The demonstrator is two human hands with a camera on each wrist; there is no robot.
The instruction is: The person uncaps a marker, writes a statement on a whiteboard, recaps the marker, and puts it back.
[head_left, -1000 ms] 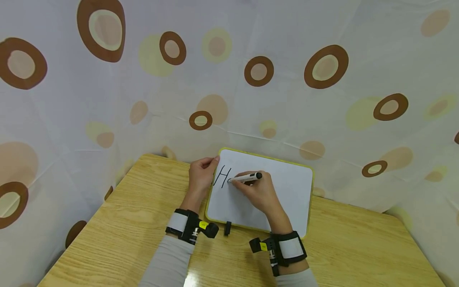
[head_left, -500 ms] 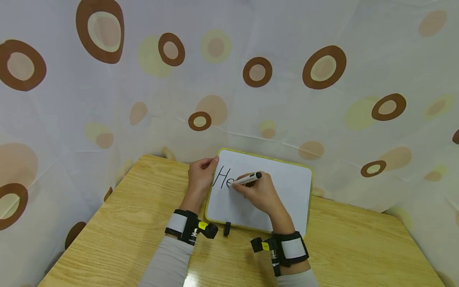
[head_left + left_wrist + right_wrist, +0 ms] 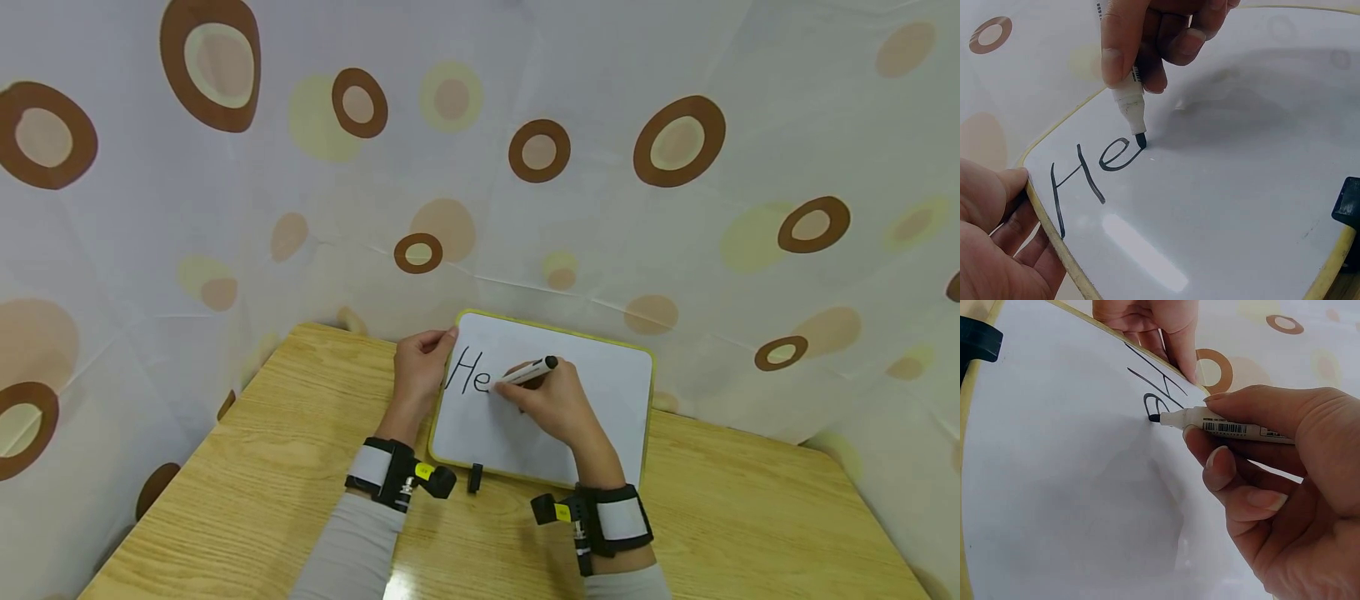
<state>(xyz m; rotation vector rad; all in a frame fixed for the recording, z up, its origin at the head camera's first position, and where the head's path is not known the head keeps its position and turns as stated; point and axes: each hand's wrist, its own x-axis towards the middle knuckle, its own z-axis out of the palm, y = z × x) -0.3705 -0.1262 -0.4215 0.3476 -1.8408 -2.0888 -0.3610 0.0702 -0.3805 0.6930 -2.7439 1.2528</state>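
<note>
A whiteboard (image 3: pixel 570 417) with a yellow frame leans at the back of the table, bearing the black letters "He" (image 3: pixel 1094 169). My left hand (image 3: pixel 422 367) holds its upper left edge, thumb at the rim and fingers behind, as the left wrist view shows. Between thumb and fingers of my right hand (image 3: pixel 551 404) is a white marker (image 3: pixel 528 371) with a black end. In the left wrist view the marker's black tip (image 3: pixel 1140 140) touches the board at the end of the "e". The right wrist view shows the barcode on the marker's barrel (image 3: pixel 1225 427).
A black clip (image 3: pixel 476 478) sits at the board's lower edge. The wooden table (image 3: pixel 247 467) extends to both sides, and a patterned cloth (image 3: pixel 480 167) hangs behind it. Both wrists wear strapped cameras.
The marker and right hand have moved slightly right across the board. An "e" has appeared beside the "H". My left hand has kept its place on the edge.
</note>
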